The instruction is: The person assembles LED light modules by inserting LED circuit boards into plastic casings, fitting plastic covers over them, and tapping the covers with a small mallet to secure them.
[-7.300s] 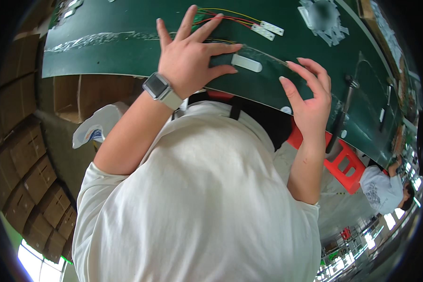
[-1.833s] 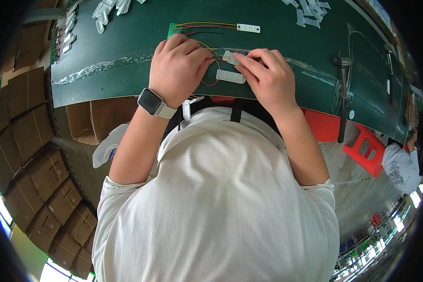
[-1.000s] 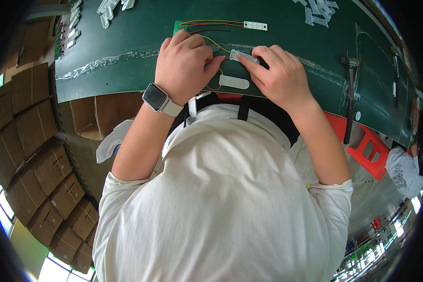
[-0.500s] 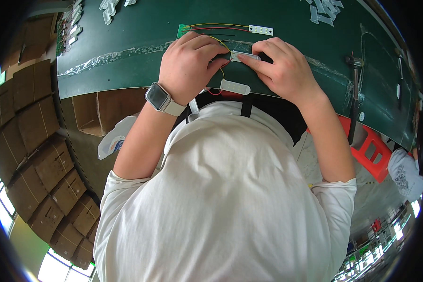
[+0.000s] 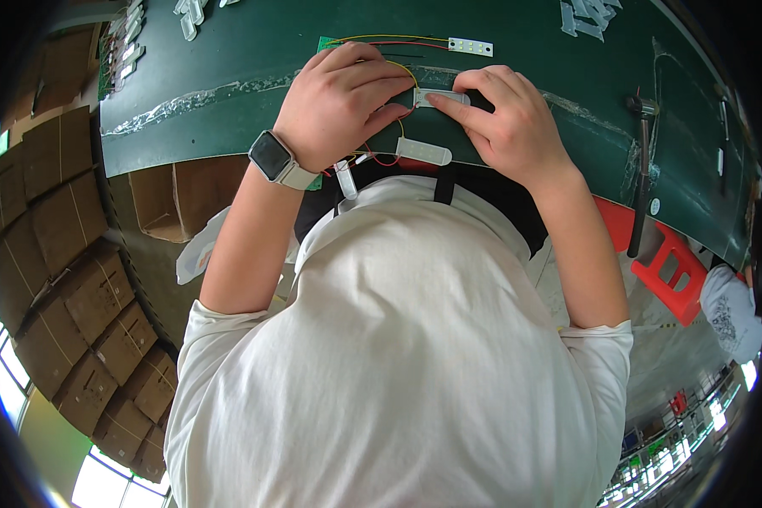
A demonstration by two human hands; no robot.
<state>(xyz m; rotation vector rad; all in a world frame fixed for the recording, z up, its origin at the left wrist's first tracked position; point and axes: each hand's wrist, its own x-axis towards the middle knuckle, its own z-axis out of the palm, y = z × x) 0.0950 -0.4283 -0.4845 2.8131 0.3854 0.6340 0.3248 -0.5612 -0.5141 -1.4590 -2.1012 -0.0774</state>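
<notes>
My right hand (image 5: 514, 125) presses a small LED strip in a translucent white cover (image 5: 442, 96) against the table, with index finger and thumb on it. At the strip's left end, my left hand (image 5: 340, 103) has its fingers drawn together around thin wires (image 5: 412, 107); its fingertips hide part of them. Nearer me, a second covered LED strip (image 5: 424, 152) with red and yellow wires lies at the table edge. Beyond my hands, a bare white LED strip (image 5: 471, 46) is joined by long wires to a green circuit board (image 5: 325, 42), partly hidden by my left hand.
Loose translucent covers (image 5: 586, 19) lie far right, and finished-looking white pieces (image 5: 132, 55) line the far left. A hammer-like tool (image 5: 642, 173) rests on the green table (image 5: 229, 127) at right. A red stool (image 5: 673, 275) and stacked cartons (image 5: 68, 220) stand beside the table.
My left wrist has shifted a little left and the fingers have moved slightly, uncovering more wires and a green board edge below it. My right hand stays on the covered strip.
</notes>
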